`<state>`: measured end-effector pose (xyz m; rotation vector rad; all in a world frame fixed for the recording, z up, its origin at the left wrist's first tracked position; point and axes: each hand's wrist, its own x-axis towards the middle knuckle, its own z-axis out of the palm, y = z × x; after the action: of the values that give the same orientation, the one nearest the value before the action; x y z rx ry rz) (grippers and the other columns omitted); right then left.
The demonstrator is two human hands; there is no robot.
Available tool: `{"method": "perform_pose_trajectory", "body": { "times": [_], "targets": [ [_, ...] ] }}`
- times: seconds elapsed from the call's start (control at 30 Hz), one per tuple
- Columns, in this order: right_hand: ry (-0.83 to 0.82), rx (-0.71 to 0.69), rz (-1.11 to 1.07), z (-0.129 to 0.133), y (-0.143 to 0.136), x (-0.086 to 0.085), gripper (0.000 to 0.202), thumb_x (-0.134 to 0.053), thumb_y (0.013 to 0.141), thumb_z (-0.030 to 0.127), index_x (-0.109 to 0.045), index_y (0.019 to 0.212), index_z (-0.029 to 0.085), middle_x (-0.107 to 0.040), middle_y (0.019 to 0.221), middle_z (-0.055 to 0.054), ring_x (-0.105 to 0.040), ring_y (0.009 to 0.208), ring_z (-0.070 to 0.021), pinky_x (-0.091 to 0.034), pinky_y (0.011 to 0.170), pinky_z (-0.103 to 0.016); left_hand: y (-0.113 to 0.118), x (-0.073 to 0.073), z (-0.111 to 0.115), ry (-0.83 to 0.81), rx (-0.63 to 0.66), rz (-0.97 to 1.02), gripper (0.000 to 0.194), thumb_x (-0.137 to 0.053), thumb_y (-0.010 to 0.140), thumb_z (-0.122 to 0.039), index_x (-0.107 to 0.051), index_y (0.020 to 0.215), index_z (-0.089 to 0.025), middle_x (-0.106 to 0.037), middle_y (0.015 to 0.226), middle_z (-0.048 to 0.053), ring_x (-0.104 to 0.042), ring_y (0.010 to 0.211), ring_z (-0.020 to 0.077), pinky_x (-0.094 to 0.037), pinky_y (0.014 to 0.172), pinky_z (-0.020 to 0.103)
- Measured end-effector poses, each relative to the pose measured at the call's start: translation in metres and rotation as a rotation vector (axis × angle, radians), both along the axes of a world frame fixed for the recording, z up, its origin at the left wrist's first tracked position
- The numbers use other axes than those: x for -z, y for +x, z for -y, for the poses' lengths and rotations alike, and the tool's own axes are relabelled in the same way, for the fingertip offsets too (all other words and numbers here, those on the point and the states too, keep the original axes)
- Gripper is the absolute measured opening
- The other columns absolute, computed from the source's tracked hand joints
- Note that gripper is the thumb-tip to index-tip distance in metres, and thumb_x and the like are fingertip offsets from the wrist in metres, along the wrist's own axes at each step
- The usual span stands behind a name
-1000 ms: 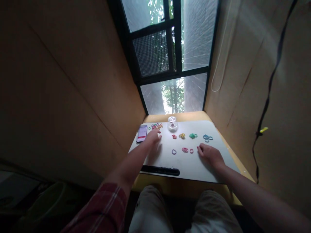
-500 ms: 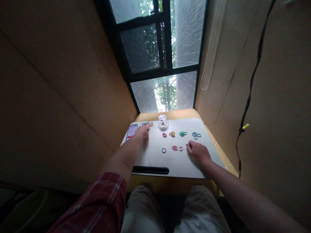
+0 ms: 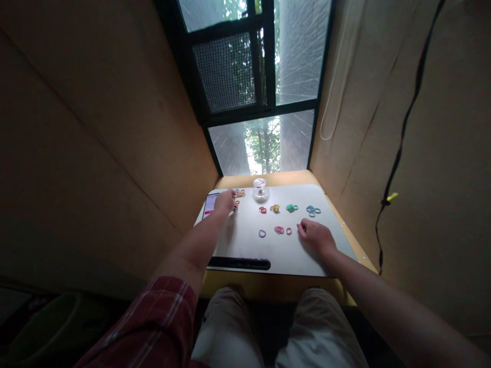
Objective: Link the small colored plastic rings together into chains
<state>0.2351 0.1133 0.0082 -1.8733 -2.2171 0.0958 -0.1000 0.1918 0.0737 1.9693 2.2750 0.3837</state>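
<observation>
My left hand (image 3: 224,202) reaches to the far left of the white board (image 3: 245,243). Its fingers are pinched at a mixed group of small coloured hair ties (image 3: 240,193); a bit of red shows at the fingertips, too small to name. My right hand (image 3: 316,236) rests on the board's right side with fingers curled in, any contents hidden. Between the hands lie sorted hair ties: red (image 3: 263,210), yellow (image 3: 275,208), green (image 3: 291,208) and blue (image 3: 312,210) in a row. Nearer are a purple one (image 3: 262,233) and pink ones (image 3: 279,230).
A clear round jar (image 3: 261,193) stands at the back of the board. Beside my left wrist lies a phone (image 3: 209,203) with a lit screen. A black slot (image 3: 240,263) runs along the front edge. A dark cable (image 3: 402,128) hangs at the right wall.
My left hand has shifted slightly up and away over the mixed hair ties, uncovering a few below its fingers. My right hand stays in place; the whole view has tilted a little.
</observation>
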Motion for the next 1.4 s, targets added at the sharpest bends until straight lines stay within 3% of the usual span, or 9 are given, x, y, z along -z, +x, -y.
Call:
{"method": "perform_pose_trajectory", "body": {
  "times": [0.1,0.27,0.43,0.53,0.8,1.0,1.1,1.23,1.4],
  "targets": [
    [0.001,0.004,0.005,0.000,0.000,0.000,0.030,-0.042,0.095,0.038,-0.065,0.086,0.020,-0.072,0.085,-0.007,-0.062,0.071,-0.0177,-0.021,0.055,-0.030,0.021,0.002,0.011,0.071,0.137,0.015,0.032,-0.044,0.091,-0.017,-0.066,0.114,-0.018,-0.065,0.117,0.011,-0.058,0.107,0.0226,-0.042,0.093,0.033],
    [0.012,-0.004,0.016,-0.002,0.000,0.003,0.030,-0.042,0.095,0.038,-0.065,0.087,0.020,-0.072,0.085,-0.007,-0.061,0.071,-0.0181,-0.021,0.055,-0.029,0.060,0.022,0.032,0.046,0.474,0.047,0.031,-0.053,0.084,-0.015,-0.072,0.105,-0.027,-0.064,0.118,0.003,-0.061,0.099,0.0199,-0.044,0.089,0.029],
    [0.009,0.003,0.019,-0.001,0.000,0.002,0.030,-0.041,0.095,0.037,-0.066,0.089,0.020,-0.072,0.087,-0.007,-0.060,0.071,-0.0176,-0.023,0.057,-0.029,0.073,0.035,0.029,0.078,0.501,0.032,0.035,-0.064,0.075,-0.017,-0.071,0.108,-0.026,-0.062,0.116,0.007,-0.060,0.097,0.0230,-0.043,0.086,0.031],
    [0.000,0.002,0.016,0.000,-0.001,0.001,0.031,-0.041,0.096,0.037,-0.066,0.090,0.021,-0.072,0.087,-0.007,-0.060,0.071,-0.0177,-0.024,0.057,-0.028,0.073,0.038,0.026,0.063,0.541,0.018,0.025,-0.063,0.076,-0.021,-0.074,0.099,-0.024,-0.063,0.109,0.008,-0.060,0.094,0.0234,-0.044,0.084,0.031],
    [0.009,0.016,0.028,0.000,-0.002,0.001,0.030,-0.041,0.095,0.037,-0.066,0.089,0.020,-0.072,0.087,-0.007,-0.062,0.073,-0.0179,-0.024,0.056,-0.029,0.067,0.038,0.026,0.045,0.479,-0.049,0.028,-0.050,0.090,-0.033,-0.074,0.102,-0.024,-0.065,0.101,0.008,-0.060,0.093,0.0225,-0.043,0.083,0.031],
    [0.007,0.022,0.030,0.001,-0.002,-0.001,0.030,-0.042,0.095,0.037,-0.066,0.088,0.020,-0.072,0.087,-0.007,-0.062,0.073,-0.0182,-0.024,0.057,-0.029,0.053,0.032,0.032,0.059,0.447,-0.038,0.029,-0.060,0.083,-0.023,-0.071,0.109,-0.027,-0.063,0.107,0.006,-0.061,0.095,0.0221,-0.044,0.085,0.030],
    [0.013,0.014,0.034,0.001,-0.001,0.000,0.031,-0.041,0.095,0.037,-0.066,0.087,0.021,-0.072,0.086,-0.007,-0.061,0.071,-0.0182,-0.023,0.056,-0.029,0.040,0.038,0.047,0.079,0.413,-0.031,0.035,-0.061,0.083,-0.021,-0.067,0.116,-0.028,-0.062,0.112,0.007,-0.061,0.096,0.0218,-0.045,0.085,0.030],
    [0.011,0.006,0.037,0.000,-0.001,0.001,0.031,-0.040,0.095,0.037,-0.066,0.087,0.021,-0.072,0.086,-0.007,-0.061,0.071,-0.0184,-0.023,0.056,-0.029,0.018,0.052,0.064,0.091,0.303,0.075,0.026,-0.052,0.089,-0.021,-0.070,0.107,-0.023,-0.065,0.110,0.007,-0.062,0.096,0.0201,-0.045,0.090,0.030],
    [0.024,0.002,0.042,0.001,-0.001,0.001,0.031,-0.040,0.095,0.037,-0.065,0.087,0.020,-0.072,0.086,-0.007,-0.062,0.070,-0.0186,-0.022,0.056,-0.030,-0.004,0.056,0.047,0.115,0.188,0.163,0.023,-0.051,0.090,-0.017,-0.071,0.101,-0.019,-0.068,0.111,0.008,-0.060,0.107,0.0214,-0.043,0.098,0.031]
  ]
}}
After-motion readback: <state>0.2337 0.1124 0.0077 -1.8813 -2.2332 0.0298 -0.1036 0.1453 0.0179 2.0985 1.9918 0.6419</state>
